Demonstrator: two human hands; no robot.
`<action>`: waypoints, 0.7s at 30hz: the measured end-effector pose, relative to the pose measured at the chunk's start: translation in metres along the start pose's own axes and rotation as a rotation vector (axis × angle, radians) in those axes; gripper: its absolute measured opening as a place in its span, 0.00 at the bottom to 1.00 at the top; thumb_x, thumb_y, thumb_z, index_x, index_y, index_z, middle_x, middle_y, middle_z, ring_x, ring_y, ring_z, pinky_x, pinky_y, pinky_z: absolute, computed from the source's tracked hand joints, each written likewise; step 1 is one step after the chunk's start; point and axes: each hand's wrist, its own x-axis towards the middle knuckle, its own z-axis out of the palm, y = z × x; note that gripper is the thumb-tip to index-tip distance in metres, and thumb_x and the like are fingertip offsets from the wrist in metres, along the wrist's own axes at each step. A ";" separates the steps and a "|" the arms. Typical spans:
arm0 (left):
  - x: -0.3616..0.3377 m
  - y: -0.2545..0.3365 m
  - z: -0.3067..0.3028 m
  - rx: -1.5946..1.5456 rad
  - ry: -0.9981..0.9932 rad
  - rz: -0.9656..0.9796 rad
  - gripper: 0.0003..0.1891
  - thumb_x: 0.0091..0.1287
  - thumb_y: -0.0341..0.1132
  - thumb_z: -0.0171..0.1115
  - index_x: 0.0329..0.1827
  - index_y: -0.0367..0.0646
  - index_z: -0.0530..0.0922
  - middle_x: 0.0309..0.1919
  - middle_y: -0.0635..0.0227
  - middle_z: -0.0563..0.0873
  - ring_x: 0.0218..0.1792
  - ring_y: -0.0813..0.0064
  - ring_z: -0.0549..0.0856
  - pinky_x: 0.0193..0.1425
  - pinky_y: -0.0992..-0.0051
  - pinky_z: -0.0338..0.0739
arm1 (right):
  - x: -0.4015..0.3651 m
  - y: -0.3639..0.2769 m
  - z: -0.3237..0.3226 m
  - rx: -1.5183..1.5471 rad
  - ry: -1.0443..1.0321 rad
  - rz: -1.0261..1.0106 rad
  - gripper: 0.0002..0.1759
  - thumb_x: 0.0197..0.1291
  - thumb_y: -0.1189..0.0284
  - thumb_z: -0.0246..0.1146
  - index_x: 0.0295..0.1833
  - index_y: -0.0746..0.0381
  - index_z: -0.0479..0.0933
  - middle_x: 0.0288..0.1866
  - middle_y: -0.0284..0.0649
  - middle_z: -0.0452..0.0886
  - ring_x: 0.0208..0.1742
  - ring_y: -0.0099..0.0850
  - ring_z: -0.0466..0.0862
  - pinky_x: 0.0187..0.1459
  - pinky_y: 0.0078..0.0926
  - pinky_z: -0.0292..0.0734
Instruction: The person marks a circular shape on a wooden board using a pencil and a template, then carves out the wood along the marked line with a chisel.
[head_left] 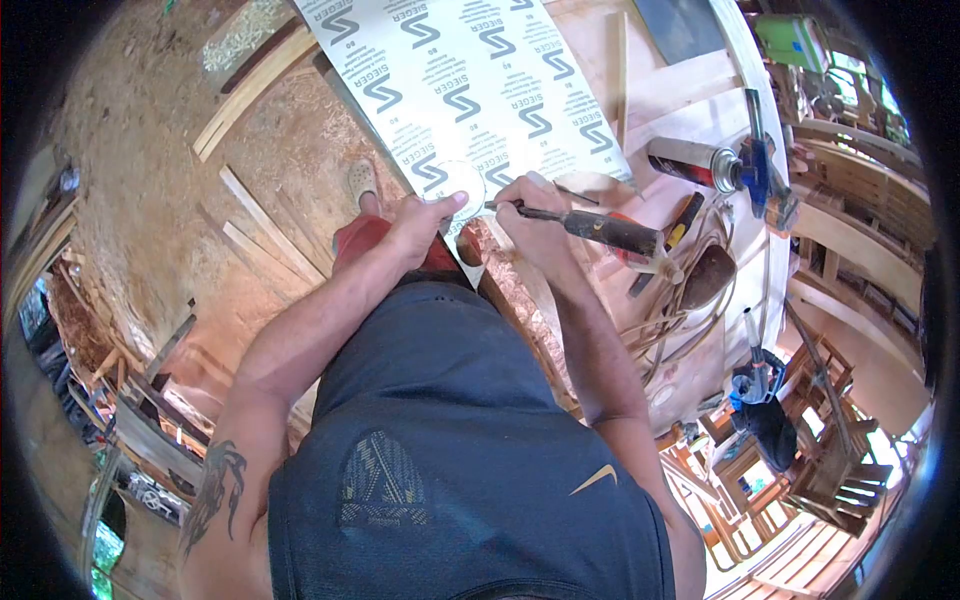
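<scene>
A sheet of white sandpaper backing (480, 80) printed with SIEGER and 80 lies on the bench in front of me. On its near end is a round, clear disc (462, 180). My left hand (420, 228) presses the disc's edge with the thumb, its other fingers folded below the sheet's edge. Beside the disc, my right hand (535, 215) is closed with a thin dark tip at its fingertips. A long tool with a dark shaft and thick worn handle (610, 230) extends right from that hand; I cannot tell whether the tip belongs to it.
Right of the sheet are a spray can (685, 162), a blue clamp (765, 180), a yellow-and-black tool (685, 222) and a coiled cord (715, 310). Wood strips (265, 215) lie on the dirt floor to the left. Wooden chairs (840, 480) stand at the far right.
</scene>
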 end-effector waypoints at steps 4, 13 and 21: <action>-0.002 0.005 0.001 0.022 -0.007 -0.025 0.24 0.71 0.28 0.70 0.67 0.34 0.73 0.57 0.62 0.86 0.55 0.71 0.87 0.56 0.73 0.83 | 0.002 0.004 0.000 -0.031 0.017 -0.050 0.03 0.56 0.75 0.66 0.32 0.64 0.82 0.23 0.41 0.81 0.25 0.30 0.82 0.30 0.32 0.77; 0.004 -0.002 -0.005 0.066 -0.027 -0.011 0.23 0.71 0.28 0.70 0.67 0.31 0.75 0.58 0.60 0.86 0.57 0.68 0.86 0.62 0.70 0.82 | 0.007 0.014 0.002 0.045 0.031 -0.066 0.03 0.53 0.77 0.67 0.32 0.66 0.82 0.26 0.44 0.81 0.29 0.35 0.82 0.32 0.37 0.76; 0.007 -0.005 -0.008 0.135 -0.014 0.011 0.22 0.72 0.29 0.69 0.65 0.30 0.77 0.56 0.60 0.87 0.56 0.69 0.86 0.62 0.69 0.80 | 0.011 0.002 -0.002 0.026 0.003 0.026 0.04 0.54 0.77 0.67 0.32 0.67 0.82 0.25 0.43 0.82 0.28 0.30 0.82 0.32 0.31 0.76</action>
